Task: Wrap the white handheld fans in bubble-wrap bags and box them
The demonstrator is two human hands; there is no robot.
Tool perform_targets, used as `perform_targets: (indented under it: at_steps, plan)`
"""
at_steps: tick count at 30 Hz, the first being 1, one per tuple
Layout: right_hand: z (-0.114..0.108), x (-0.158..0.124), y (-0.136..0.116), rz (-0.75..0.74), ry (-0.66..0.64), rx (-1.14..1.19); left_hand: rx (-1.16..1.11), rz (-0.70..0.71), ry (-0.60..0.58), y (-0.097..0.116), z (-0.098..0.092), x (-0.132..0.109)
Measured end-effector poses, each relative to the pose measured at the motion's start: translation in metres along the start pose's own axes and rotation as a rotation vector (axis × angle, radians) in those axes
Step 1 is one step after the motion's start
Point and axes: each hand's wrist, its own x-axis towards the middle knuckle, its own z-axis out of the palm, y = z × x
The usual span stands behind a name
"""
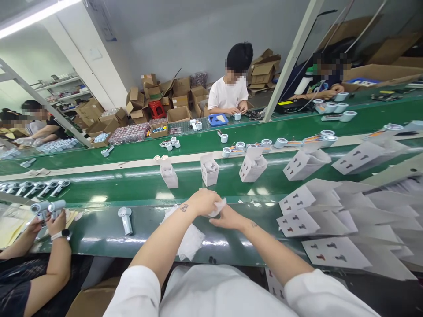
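Note:
Over the near edge of the green belt, my left hand (205,203) and my right hand (228,216) meet, fingers curled in. Between them shows a crumpled, thin white bag (219,206), which both seem to grip; whether anything is inside it is hidden. Beneath my left forearm lies a stack of thin white bags (191,242). A light-blue handheld fan (125,221) rests on the bench to the left. Just beyond my hands, an open white box (209,171) with something white in it stands on the belt.
More open white boxes (253,167) stand in a row along the belt. Flattened white boxes (299,222) are piled at the right. A co-worker's hands (49,220) hold fans at the left. Across the line, another person (229,90) works near fan parts (224,137).

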Motion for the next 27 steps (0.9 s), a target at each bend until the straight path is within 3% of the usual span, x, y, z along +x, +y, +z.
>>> perform_targets:
  at_steps: [4,10,14,17,21,24,27]
  plan:
    - [0.011,0.008,0.016,-0.209,0.086,-0.142,0.091,-0.080,0.113,-0.002,0.007,-0.017]
    - [-0.002,0.014,0.036,-0.258,0.049,-0.237,0.271,-0.065,0.147,0.012,0.016,-0.037]
    - [-0.008,0.017,0.035,-0.224,-0.003,-0.250,0.182,-0.177,0.157,0.006,0.015,-0.035]
    - [-0.007,0.019,0.031,-0.144,-0.070,-0.256,0.083,-0.344,0.225,-0.006,0.015,-0.039]
    - [-0.003,0.020,0.025,-0.095,-0.102,-0.267,-0.034,-0.459,0.295,-0.016,0.018,-0.048]
    - [-0.003,0.020,0.021,-0.083,-0.119,-0.264,-0.023,-0.453,0.221,-0.011,0.019,-0.047]
    - [-0.004,0.019,0.018,-0.136,-0.118,-0.337,0.123,-0.348,0.106,0.001,0.024,-0.041]
